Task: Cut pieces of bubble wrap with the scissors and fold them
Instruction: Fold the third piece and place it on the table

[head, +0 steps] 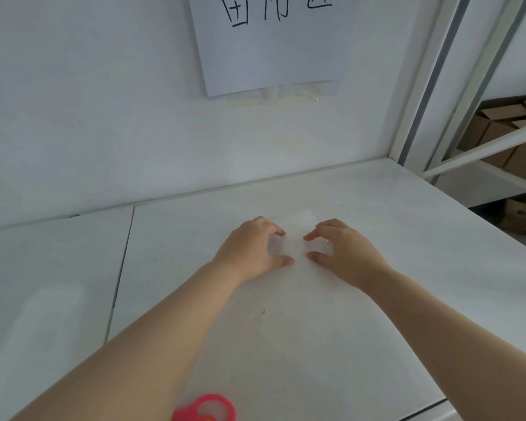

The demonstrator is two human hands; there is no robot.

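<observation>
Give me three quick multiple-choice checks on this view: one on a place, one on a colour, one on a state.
1. Where are the scissors?
A) far right corner of the table
B) against the back wall
C) near edge, beside the left forearm

2. What colour are the scissors' handles?
A) blue
B) red
C) black

3. What are the hands doing?
A) the left hand and right hand both hold the bubble wrap piece on the table
B) both lie flat, apart from it
C) one is cutting

Answers:
1 C: the handles show at the bottom of the view.
2 B: they are plainly red.
3 A: curled fingers and thumbs grip the piece from both sides.
</observation>
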